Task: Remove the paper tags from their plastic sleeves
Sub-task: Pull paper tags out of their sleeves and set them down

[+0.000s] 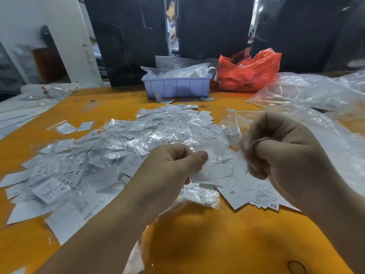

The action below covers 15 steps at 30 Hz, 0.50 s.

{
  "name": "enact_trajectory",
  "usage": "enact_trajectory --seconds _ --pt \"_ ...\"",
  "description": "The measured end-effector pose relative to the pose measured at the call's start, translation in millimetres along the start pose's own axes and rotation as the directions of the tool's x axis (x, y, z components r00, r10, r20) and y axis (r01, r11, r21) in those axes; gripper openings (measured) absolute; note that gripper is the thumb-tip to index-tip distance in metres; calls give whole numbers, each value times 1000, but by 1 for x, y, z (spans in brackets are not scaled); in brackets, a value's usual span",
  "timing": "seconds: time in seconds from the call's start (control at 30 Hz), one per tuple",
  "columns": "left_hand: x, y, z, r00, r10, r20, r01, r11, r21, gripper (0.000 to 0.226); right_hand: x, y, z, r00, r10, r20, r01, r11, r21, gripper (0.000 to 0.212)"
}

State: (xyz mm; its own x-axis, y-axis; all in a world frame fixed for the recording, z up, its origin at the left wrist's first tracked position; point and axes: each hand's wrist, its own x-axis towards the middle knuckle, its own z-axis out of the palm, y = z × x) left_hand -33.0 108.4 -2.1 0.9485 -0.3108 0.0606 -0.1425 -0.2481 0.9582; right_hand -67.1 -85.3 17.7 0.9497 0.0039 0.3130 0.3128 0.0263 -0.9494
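- Both hands are up over the orange desk (197,234), working a single piece between them, right above the near edge of the big heap.
- Left hand (171,167): fingers curled, thumb and forefinger pinching one end of a small clear plastic sleeve with a white paper tag (217,167) in it.
- Right hand (284,151): closed into a fist, with a crumpled wisp of clear film pinched at the thumb. Whether that film is the other end of the same sleeve is hard to say; it is blurred there.
- My read: this is the pull-apart step, one hand anchoring the tag, the other stripping the plastic away.
- The rest of the work sits in the wide heap of sleeved white size tags (122,151), spread across the middle of the desk to the left of the hands and beyond them.
- A small fan of bare white paper tags (254,194), XL and XS showing, lies just below the right hand. That looks like the finished pile.
- Next move, as I judge it: a steady pull along the sleeve's length so the paper slides out flat rather than creasing, then the tag goes to the bare pile and the film goes aside.
- At the back stand a pale blue plastic bin (177,87) and a red plastic bag (248,72), well clear of the hands.
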Motion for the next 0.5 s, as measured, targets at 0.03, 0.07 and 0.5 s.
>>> enact_trajectory --seconds 0.03,0.07,0.5 --pt "0 0 1 999 -9 31 8 1000 27 33 -1 0 0 999 -11 44 12 1000 -21 21" --pt "0 0 1 998 -15 66 12 999 49 34 -2 0 0 996 -2 93 7 999 -47 21" --pt "0 0 -1 974 59 220 -73 996 56 49 0 3 -5 932 96 350 103 854 -509 12"
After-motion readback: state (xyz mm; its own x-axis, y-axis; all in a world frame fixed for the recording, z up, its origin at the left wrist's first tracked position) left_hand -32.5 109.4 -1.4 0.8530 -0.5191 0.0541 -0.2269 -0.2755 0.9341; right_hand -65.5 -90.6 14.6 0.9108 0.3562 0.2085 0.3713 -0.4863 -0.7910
